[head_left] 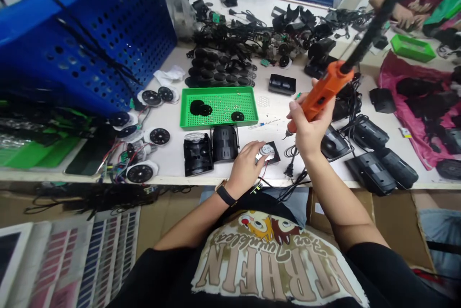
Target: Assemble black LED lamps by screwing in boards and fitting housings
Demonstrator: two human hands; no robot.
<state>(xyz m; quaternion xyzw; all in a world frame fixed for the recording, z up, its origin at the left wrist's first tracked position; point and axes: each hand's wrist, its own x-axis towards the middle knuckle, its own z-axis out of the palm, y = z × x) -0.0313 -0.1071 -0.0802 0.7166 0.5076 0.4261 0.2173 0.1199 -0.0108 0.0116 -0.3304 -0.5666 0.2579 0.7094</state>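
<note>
In the head view, my right hand (312,128) is closed around an orange electric screwdriver (320,92) hanging from a black cable, its bit pointing down above the table. My left hand (247,164) grips a round silver part (267,149) that sits on a black square piece (275,153) near the table's front edge. A thin red wire runs down from the part towards a small green circuit board (256,188). Just left of this hand stand two black housings (225,143). Beyond them lies a green tray (220,123) with small screws and several black discs.
A large blue crate (144,25) rises at the left. Round modules with wires (142,172) lie in front of it. More black housings (370,171) and cables lie at right, beside a pink bag (391,75). Across the table, another person's hands (405,16) are at work.
</note>
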